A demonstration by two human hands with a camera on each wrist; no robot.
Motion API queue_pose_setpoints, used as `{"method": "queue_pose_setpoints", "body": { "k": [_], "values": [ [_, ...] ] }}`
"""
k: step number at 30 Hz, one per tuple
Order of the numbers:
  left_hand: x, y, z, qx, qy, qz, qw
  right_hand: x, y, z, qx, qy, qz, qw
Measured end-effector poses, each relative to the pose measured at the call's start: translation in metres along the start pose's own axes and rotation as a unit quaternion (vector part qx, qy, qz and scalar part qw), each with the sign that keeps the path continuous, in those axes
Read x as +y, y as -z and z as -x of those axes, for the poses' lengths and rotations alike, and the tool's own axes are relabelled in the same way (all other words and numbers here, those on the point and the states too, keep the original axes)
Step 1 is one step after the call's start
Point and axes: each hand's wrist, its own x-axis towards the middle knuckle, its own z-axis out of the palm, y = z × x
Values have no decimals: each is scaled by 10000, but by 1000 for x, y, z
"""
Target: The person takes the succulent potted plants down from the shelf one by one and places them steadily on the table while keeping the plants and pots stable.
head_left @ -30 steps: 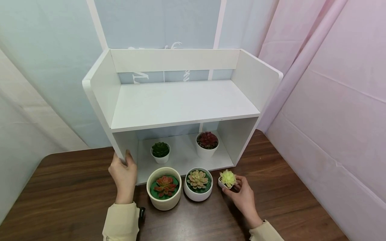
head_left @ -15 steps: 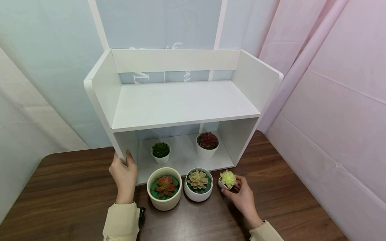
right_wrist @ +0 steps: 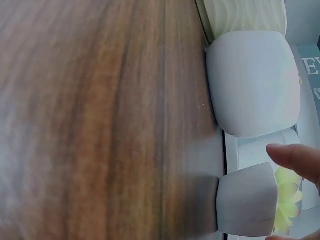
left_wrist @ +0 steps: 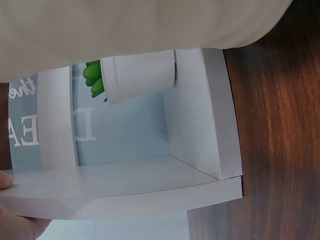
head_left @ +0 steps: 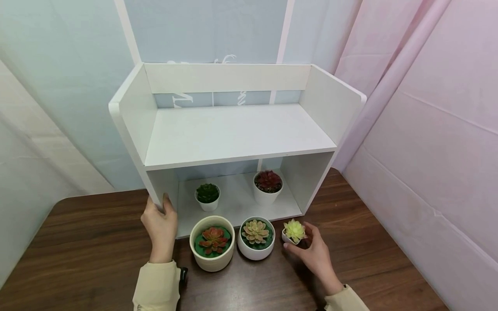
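A white two-level shelf unit (head_left: 233, 129) stands on a dark wooden table (head_left: 85, 242). My left hand (head_left: 159, 208) grips the front edge of its left side panel near the bottom; the left wrist view shows a fingertip (left_wrist: 5, 180) on that edge. My right hand (head_left: 298, 236) curves thumb and fingers round a small white pot with a pale yellow-green succulent (head_left: 294, 231), which stands on the table before the shelf's right corner. In the right wrist view one fingertip (right_wrist: 295, 160) sits beside this small pot (right_wrist: 247, 205).
Left of the small pot stand a round white pot with a pinkish succulent (head_left: 255, 237) and a larger cream pot with a red one (head_left: 212, 244). Inside the lower shelf stand a dark green plant (head_left: 207, 196) and a dark red plant (head_left: 267, 185). Pink sheeting (head_left: 428, 151) rises at right.
My right wrist has drawn back slightly towards me and its fingers have spread a little round the small pot, which stays in place. The left hand has not moved.
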Motion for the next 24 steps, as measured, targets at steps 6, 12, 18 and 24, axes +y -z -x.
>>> {"method": "queue_pose_setpoints", "body": {
  "k": [6,12,18,24],
  "values": [
    [1,0,0,-43,29,38,10000,-3,3,0,-69,108,170,9998],
    [-1,0,0,-60,-25,38,10000,-10,5,-2,-62,240,90,9997],
    [-1,0,0,-52,-49,26,10000,-14,6,-2,-42,296,64,9995],
    [-1,1,0,-61,-37,45,10000,-18,7,-3,-80,308,42,9995]
  ]
}}
